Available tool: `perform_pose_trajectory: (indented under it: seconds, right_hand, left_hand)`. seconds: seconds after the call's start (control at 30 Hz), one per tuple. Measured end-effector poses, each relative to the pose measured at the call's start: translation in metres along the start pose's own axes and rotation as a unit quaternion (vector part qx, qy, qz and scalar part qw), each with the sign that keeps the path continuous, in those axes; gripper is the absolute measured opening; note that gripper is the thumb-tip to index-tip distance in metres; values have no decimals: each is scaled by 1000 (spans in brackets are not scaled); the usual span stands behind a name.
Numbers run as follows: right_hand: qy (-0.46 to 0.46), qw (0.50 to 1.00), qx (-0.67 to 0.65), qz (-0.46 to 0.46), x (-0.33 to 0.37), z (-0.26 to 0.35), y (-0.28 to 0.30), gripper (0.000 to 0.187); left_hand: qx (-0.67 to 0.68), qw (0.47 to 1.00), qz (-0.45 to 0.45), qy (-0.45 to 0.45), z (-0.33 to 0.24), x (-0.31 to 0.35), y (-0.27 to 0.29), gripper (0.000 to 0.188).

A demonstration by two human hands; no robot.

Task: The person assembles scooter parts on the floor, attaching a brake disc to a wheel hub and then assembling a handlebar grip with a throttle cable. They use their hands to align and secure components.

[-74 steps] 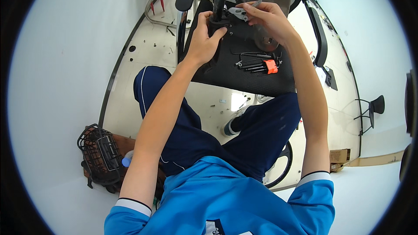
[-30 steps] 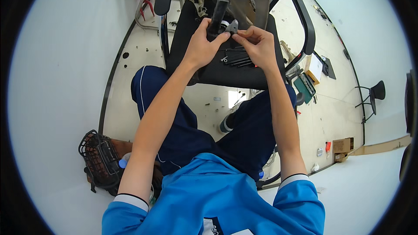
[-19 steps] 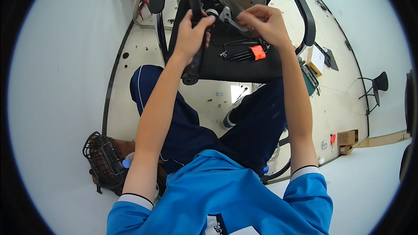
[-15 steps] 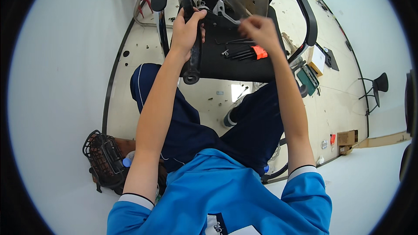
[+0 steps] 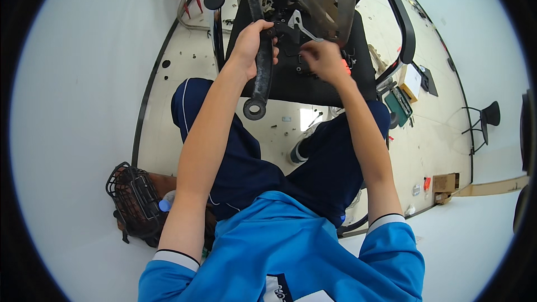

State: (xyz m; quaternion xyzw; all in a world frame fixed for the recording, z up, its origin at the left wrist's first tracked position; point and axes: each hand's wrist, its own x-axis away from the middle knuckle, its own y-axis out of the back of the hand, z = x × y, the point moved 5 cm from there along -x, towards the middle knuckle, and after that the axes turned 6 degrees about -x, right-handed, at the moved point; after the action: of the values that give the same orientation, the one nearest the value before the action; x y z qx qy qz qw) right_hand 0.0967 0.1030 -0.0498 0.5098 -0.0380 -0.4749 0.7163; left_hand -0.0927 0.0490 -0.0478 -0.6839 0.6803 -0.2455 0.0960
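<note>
My left hand point(image 5: 251, 50) is wrapped round a long black metal arm point(image 5: 263, 81) with a ring-shaped end. The arm slants up and away, its ring just past the near edge of the chair seat point(image 5: 313, 92). A black bracket-like piece point(image 5: 286, 31) juts from it beside my thumb. To its right my right hand point(image 5: 327, 62) hovers low over the seat, fingers curled together and slightly blurred; what they hold, if anything, is hidden. A silver lever point(image 5: 299, 24) lies just beyond. Past my right hand shows a bit of the orange hex-key holder point(image 5: 346, 67).
A large metal assembly with a brown-grey plate point(image 5: 335, 0) stands at the back of the seat, between the armrests point(image 5: 401, 28). Small parts lie scattered on the floor. A green tool case point(image 5: 397, 106) is at right, a black wire basket point(image 5: 131, 196) at lower left.
The black arm in my left hand has shifted right and nearer, its ring end turned more toward me. My right hand has moved slightly down and left, now covering most of the orange holder.
</note>
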Motion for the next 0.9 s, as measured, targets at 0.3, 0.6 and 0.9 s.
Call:
perform_pose_trajectory:
  seconds: [0.3,0.6,0.9]
  right_hand:
    - [-7,959,-277,-65,-13,76,72,18]
    - [-21,962,-268,-42,-18,71,39,17]
    - [89,974,-118,-172,0,103,52,14]
  left_hand:
    - [-33,999,-28,19,10,2,-6,21]
    - [-74,997,-5,-27,6,10,-20,22]
    - [-227,925,-37,-303,-12,13,-21,27]
